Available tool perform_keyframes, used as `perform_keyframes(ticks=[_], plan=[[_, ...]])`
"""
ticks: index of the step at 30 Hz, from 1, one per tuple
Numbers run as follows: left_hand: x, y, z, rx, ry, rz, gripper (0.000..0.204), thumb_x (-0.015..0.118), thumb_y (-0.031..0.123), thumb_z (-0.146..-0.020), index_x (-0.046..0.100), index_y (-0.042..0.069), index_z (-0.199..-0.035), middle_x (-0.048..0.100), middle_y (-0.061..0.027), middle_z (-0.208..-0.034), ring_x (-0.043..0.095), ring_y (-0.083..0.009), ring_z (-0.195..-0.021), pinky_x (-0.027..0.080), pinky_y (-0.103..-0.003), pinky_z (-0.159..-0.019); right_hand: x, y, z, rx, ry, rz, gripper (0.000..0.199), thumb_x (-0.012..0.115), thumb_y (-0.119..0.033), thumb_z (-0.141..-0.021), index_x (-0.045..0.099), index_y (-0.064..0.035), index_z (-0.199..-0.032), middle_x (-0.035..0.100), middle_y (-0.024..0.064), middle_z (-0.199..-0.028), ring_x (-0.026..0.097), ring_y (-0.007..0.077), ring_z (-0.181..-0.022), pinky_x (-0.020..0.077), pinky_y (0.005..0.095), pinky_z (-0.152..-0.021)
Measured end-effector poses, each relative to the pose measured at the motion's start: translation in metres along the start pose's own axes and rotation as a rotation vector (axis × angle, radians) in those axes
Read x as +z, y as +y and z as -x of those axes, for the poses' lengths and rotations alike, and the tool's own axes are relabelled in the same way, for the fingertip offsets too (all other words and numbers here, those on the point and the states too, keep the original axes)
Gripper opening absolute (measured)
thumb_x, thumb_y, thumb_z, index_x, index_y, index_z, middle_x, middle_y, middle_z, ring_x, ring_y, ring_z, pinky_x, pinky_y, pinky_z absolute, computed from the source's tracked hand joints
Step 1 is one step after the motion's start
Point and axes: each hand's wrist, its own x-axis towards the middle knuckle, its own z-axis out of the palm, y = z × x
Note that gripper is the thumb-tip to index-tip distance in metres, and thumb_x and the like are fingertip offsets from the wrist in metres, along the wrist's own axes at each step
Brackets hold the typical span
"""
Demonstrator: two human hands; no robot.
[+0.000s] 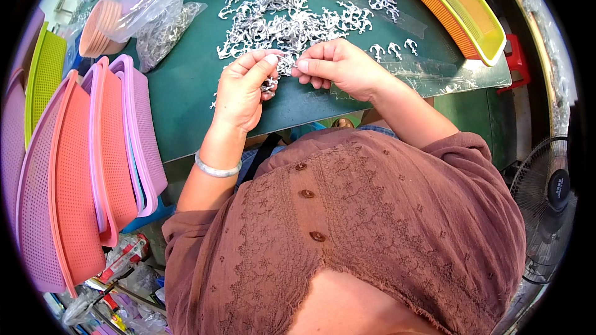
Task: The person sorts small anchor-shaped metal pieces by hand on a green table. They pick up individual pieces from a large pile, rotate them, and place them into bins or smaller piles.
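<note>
Both my hands meet over the near edge of a green tabletop (180,105). My left hand (244,87) is closed round a few small silver anchor-shaped metal pieces (269,85), some poking out under its fingers. Thumb and forefinger of my right hand (338,67) pinch at a silver piece beside the left fingertips; its exact outline is partly hidden by the fingers. Just beyond my hands spreads a heap of the same silver pieces (292,28). Several single pieces (394,49) lie in a row to the right of my right hand.
Stacked pink and purple perforated baskets (81,180) stand at the left. A clear bag of metal pieces (162,37) and pink bowls (99,31) sit at the table's far left. A yellow and orange basket (459,12) rests at the right corner. A fan (549,192) is at my right.
</note>
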Motion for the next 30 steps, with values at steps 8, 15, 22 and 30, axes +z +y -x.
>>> perform_keyframes(ticks=[8,15,22,30], plan=[[0.002,-0.002,0.002,-0.021,-0.065,0.176,0.020,0.051,0.014,-0.085,0.058,0.001,-0.097,0.056,-0.0025,-0.075,0.048,-0.0073,-0.055,0.036,-0.018,-0.046,0.007,0.000,0.002,-0.070,0.085,0.019,0.013,0.062,-0.014,-0.077,0.062,-0.0029,-0.084,0.055,-0.0031,-0.067,0.046,0.0035,-0.058,0.0362,0.0171,-0.052],[-0.016,-0.007,-0.006,-0.113,-0.101,0.330,0.016,0.050,0.016,-0.083,0.054,0.002,-0.088,0.052,-0.0049,-0.073,0.048,-0.0133,-0.065,0.037,-0.021,-0.048,-0.013,0.001,-0.012,-0.448,0.347,0.712,0.016,0.059,-0.013,-0.076,0.060,-0.0021,-0.088,0.057,0.0062,-0.078,0.055,0.0147,-0.068,0.0440,0.0275,-0.061],[-0.018,-0.007,-0.007,-0.170,-0.083,0.446,0.014,0.050,0.007,-0.080,0.052,0.002,-0.093,0.053,-0.0071,-0.079,0.052,-0.0164,-0.068,0.042,-0.022,-0.049,-0.019,-0.005,-0.043,-0.688,0.422,1.206,0.014,0.059,-0.013,-0.072,0.061,-0.0071,-0.085,0.053,0.0071,-0.079,0.054,0.0263,-0.076,0.0441,0.0334,-0.066],[-0.015,-0.002,-0.008,-0.128,-0.067,0.281,0.016,0.050,0.006,-0.081,0.052,0.001,-0.096,0.055,-0.0071,-0.078,0.055,-0.0170,-0.067,0.043,-0.022,-0.049,-0.025,-0.001,-0.053,-0.849,0.413,1.157,0.011,0.058,-0.008,-0.072,0.060,-0.0050,-0.083,0.053,0.0070,-0.077,0.053,0.0266,-0.077,0.0434,0.0346,-0.067]])
